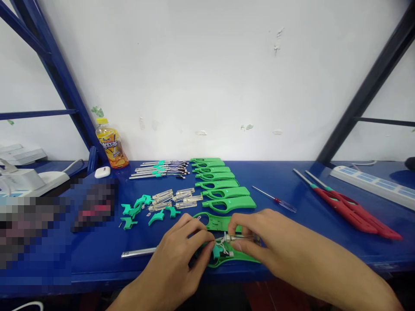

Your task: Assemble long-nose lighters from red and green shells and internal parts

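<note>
At the table's front, my right hand (256, 231) pinches a clear fuel tank (239, 237) between thumb and fingers, just above a green lighter housing half (244, 257). My left hand (183, 248) is at the front end of this half, thumb and index finger closed by thin white wires (223, 245); what they grip is hidden. A teal trigger (216, 252) shows beside the fingertips. From under the left hand a metal lighter tube (138, 252) sticks out leftward. Just behind both hands lies another green housing half (216, 222), partly covered by my right fingers.
Several green housings (230, 203) are lined up behind, with metal tubes (152, 169), clear tanks (189, 201) and teal triggers (157, 217) to their left. Rightward lie a screwdriver (280, 202), red lighters (350, 209) and a power strip (372, 183). A drink bottle (113, 147) stands back left.
</note>
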### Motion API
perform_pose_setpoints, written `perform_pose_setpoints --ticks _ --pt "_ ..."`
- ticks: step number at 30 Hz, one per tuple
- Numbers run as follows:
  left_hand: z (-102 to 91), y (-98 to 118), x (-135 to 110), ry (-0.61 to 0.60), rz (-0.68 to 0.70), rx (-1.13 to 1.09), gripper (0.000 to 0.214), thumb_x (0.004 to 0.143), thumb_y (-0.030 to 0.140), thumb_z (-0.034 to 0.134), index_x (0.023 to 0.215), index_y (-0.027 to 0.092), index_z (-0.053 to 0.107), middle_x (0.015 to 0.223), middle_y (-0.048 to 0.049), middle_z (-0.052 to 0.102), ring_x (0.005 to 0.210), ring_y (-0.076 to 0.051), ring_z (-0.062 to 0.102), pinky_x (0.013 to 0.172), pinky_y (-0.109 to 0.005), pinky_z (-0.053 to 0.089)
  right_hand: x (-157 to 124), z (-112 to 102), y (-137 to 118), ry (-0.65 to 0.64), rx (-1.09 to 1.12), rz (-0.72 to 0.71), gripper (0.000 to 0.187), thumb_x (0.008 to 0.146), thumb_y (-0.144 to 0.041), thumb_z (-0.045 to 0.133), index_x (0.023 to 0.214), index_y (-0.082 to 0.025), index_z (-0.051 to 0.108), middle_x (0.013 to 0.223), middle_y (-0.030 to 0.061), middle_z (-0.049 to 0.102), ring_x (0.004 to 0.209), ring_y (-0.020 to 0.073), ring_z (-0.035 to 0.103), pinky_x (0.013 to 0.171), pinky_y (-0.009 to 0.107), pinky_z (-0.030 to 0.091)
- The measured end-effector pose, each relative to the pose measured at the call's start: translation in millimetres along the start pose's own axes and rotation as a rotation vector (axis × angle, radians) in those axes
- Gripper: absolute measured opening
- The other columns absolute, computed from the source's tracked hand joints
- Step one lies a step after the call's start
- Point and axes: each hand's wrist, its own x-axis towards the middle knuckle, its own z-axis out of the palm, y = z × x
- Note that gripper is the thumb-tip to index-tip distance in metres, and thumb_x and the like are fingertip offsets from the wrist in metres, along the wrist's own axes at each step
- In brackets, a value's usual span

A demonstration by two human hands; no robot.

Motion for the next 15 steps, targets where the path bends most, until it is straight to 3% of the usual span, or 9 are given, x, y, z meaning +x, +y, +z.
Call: perform_pose_setpoints --ticks 15 --pt "-0.5 -0.6 0.0 0.019 0.040 0.001 0.022 0.105 0.006 0.054 0.112 0.021 0.070 0.098 -0.0043 0.070 0.090 -0.022 0.058 0.077 -0.035 0.049 -1.5 -0.7 -7.6 0.023 -0.049 0.010 0.006 0.104 -0.030 0.067 0.098 -0.029 0.070 0.092 -0.0042 0.074 0.086 0.0194 0.066 0.068 0.031 0.036"
